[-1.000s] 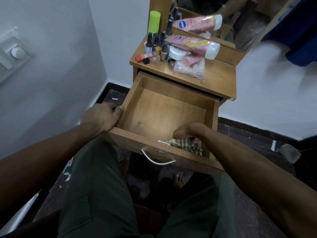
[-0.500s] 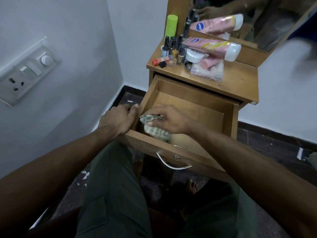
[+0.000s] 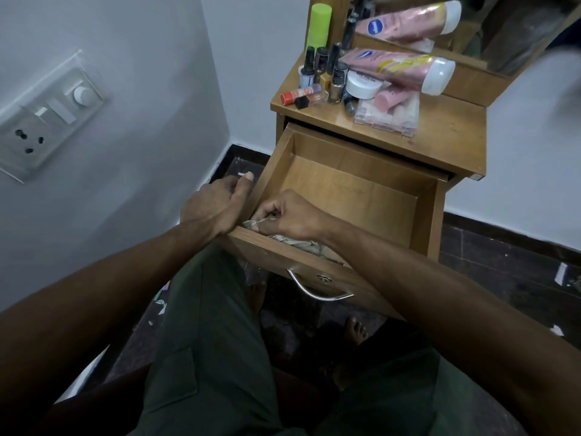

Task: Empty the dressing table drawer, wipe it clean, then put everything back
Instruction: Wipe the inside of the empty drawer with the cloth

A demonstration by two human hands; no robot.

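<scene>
**Drawer wipe: cloth at the near-left corner**

The landmark is the pulled-out brown wooden drawer point(image 3: 352, 196), open toward the person and showing a bare wooden floor.

Nearest the camera are the person's legs in dark green trousers point(image 3: 207, 357), with bare feet on the dark tiled floor point(image 3: 503, 262) below the drawer front. A curved silver metal handle point(image 3: 317, 291) is fixed to the drawer front.

The left hand point(image 3: 213, 206) sits at the drawer's near-left corner, outside the left wall, thumb extended along the rim. Its fingers are hidden, so its grip cannot be determined.

The right hand point(image 3: 289, 215) is inside the drawer at the same corner, its grip closed, fingers curled on a crumpled checked cloth point(image 3: 298, 242). The cloth lies against the inside of the drawer front.

Beyond the drawer, the wooden bench point(image 3: 446, 127) carries a pink lotion tube with a white cap point(image 3: 399, 69), a round white jar point(image 3: 363, 84), several small dark nail polish bottles point(image 3: 323, 72) and a lime green cylindrical can point(image 3: 319, 26). A mirror point(image 3: 471, 23) stands behind them.

Left of the drawer, a white switch and socket panel point(image 3: 47, 114) is mounted on the wall.
</scene>
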